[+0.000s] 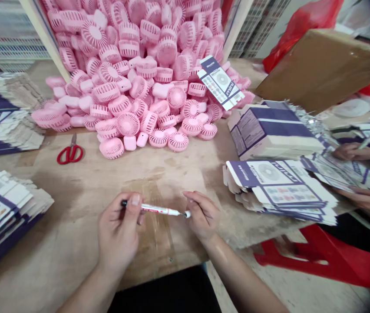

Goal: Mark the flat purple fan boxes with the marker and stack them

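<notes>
My left hand (pixel 120 230) is closed around a white marker pen (pixel 160 210) with red print and a black end, its thin tip pointing right. In my right hand (pixel 203 215) a small white cap (pixel 187 214) is pinched between thumb and fingers. The pen's tip is right at the cap's opening; I cannot tell whether they touch. Both hands are above the wooden table (pixel 90 195), near its front edge. Beyond them lies a large heap of pink mini fans (pixel 128 124), with a flat printed carton (pixel 220 82) resting on its right side.
Red-handled scissors (pixel 70 154) lie left of the heap. Stacks of flattened cartons (pixel 279 184) stand at the right, with more carton stacks (pixel 2 208) at the left. Another person's hand (pixel 351 151) holds a pen at the far right, above a red stool (pixel 322 256).
</notes>
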`<action>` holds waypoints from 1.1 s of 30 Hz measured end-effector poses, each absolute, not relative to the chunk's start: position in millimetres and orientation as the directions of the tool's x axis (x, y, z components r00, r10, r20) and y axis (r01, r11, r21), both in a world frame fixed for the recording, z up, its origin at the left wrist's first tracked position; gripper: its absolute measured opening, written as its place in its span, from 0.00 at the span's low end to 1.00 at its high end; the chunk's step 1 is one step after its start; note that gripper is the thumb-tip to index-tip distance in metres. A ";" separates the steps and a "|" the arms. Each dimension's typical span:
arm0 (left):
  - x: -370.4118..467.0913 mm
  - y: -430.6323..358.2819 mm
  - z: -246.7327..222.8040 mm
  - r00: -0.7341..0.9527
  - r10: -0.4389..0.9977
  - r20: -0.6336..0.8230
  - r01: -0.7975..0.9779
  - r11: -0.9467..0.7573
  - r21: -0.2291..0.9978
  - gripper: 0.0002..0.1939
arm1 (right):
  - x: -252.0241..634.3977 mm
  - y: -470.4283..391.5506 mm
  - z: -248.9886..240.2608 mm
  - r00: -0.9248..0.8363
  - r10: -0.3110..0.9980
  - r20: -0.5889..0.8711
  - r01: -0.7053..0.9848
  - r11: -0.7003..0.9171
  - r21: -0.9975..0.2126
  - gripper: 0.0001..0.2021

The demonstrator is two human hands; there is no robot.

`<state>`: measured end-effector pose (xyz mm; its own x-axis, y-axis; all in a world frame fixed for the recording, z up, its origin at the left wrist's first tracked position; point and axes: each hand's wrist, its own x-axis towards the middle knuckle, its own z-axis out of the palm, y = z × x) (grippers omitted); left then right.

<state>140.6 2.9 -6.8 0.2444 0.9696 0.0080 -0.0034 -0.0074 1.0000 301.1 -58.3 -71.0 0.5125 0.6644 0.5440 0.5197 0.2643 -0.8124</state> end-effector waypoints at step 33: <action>116.7 22.5 18.2 0.650 0.746 -0.147 0.276 -0.052 0.960 0.16 | 300.9 -67.7 -49.2 0.188 0.798 0.573 0.691 0.307 -0.654 0.09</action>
<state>116.7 22.5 18.2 0.6501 0.7455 -0.1469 0.2762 -0.0517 0.9597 300.9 -67.7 -49.2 0.1875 0.7977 0.5732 0.6912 0.3075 -0.6540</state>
